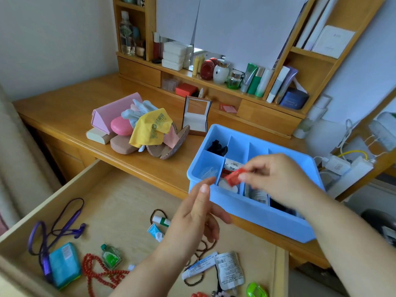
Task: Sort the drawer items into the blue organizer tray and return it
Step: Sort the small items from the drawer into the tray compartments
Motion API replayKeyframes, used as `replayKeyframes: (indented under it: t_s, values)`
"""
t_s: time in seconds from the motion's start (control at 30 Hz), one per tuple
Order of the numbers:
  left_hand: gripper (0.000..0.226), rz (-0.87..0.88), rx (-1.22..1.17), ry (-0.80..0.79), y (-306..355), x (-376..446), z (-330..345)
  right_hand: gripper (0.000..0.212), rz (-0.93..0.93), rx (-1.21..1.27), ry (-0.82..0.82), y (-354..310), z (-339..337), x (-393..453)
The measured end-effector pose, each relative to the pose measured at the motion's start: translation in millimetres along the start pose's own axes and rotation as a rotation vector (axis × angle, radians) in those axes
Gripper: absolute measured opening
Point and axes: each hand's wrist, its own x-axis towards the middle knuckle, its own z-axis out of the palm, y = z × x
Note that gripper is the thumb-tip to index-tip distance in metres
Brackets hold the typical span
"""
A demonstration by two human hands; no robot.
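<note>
The blue organizer tray stands on the desk edge above the open wooden drawer. My right hand pinches a small red packet over the tray's front middle compartment. My left hand hovers just below the tray's front left corner with fingers straight, holding nothing. The tray's compartments hold a black clip, tubes and packets. In the drawer lie a purple cord, a teal tissue pack, a green bottle, red beads, tubes and a silver sachet.
A pile of glasses cases with a yellow cloth sits on the desk at the left. A small open box with a mirror stands behind the tray. Bottles and tubes line the shelf. Power adapters and cables lie at the right.
</note>
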Motion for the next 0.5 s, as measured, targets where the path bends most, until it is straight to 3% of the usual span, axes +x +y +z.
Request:
replayKeyframes:
  t_s: [0.1,0.27,0.5]
  values:
    - [0.035,0.024,0.21,0.124,-2.9,5.5,-7.4,0.014,0.021,-0.304,0.154,12.2,-16.4,37.4]
    - [0.044,-0.013,0.271,0.127,-8.3,7.8,-14.6,0.015,0.052,-0.505,-0.051,22.9,17.4,77.5]
    - [0.046,0.022,0.287,0.112,-14.0,9.5,-17.9,0.023,-0.098,-0.878,0.016,33.8,53.5,79.6]
